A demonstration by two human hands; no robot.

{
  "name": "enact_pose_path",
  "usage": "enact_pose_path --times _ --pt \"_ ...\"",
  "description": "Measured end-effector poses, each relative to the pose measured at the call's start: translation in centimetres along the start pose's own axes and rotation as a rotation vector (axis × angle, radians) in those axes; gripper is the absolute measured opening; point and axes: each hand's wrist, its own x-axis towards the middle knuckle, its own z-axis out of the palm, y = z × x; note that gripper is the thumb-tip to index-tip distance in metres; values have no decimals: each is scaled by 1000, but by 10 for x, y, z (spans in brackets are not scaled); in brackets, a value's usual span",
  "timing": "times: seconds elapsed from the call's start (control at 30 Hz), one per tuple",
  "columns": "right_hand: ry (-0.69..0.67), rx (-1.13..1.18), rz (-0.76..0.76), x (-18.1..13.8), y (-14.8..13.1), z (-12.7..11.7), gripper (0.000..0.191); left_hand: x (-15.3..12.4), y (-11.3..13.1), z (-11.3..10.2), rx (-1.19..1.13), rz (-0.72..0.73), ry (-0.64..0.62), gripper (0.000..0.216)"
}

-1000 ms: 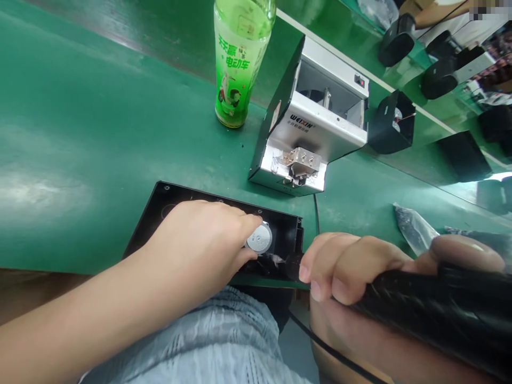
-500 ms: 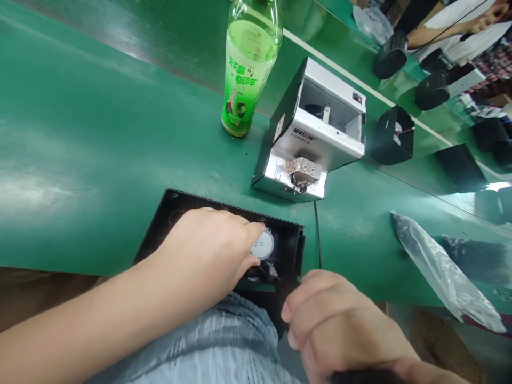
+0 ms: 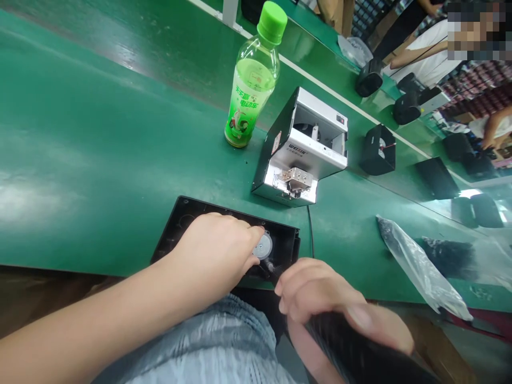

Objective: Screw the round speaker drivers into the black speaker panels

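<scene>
— Where's your left hand (image 3: pixel 216 250) right now?

— Laid palm-down on the black tray (image 3: pixel 176 226) at the near edge of the green counter (image 3: pixel 80 160). Your fingers are curled loosely and the tips touch the small silver disc (image 3: pixel 264 246) seated in the tray's right end; nothing is closed in that hand, it only presses.

— And which way does the disc lie from your other hand?

— Up and a little left of it. Your right hand (image 3: pixel 320 298) sits just off the counter's near edge, closed around a black tool (image 3: pixel 352 352) whose long body runs back toward you and to the right. Its tip, near the tray's right corner, is hidden by your fingers. The right hand is close, but your left is the one on the disc.

— How is the tray lying?

— Its long side runs left to right, slanting away on the right, its near edge at the counter's lip.

— Room around it?

— Bare counter to the left. Behind, well apart, stand a green bottle (image 3: pixel 252 85) and a silver machine (image 3: pixel 304 154) with a cable (image 3: pixel 310 234) running toward the tray's right corner. Farther right lies a plastic bag (image 3: pixel 416 266).
</scene>
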Motion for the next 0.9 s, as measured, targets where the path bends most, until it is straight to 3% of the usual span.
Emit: enact_pose_path --times 0.17,0.3,0.4,0.47,0.53,0.6,0.67,0.8,0.9 --pt "254 166 -19 11 0 23 38 2 0 -1 -25 11 -23 37" --pt "279 186 -25 15 5 21 33 0 1 -1 -39 16 -10 34" --pt "285 286 -10 40 -3 3 64 -2 -1 1 -36 33 15 38" --pt "339 295 -38 70 -9 -11 67 -4 -1 4 -14 64 63 44" --pt "338 199 -100 105 -8 -19 55 -7 -2 9 25 107 140 45" --pt "353 218 -307 135 2 -20 64 -12 -2 15 68 176 255 34" --pt "360 173 -322 156 17 -16 63 -18 -2 22 98 246 368 22" --pt "227 78 -274 168 38 -11 66 -32 1 35 113 321 451 30" --pt "276 74 -255 165 40 -14 67 -42 5 43 146 358 522 25"
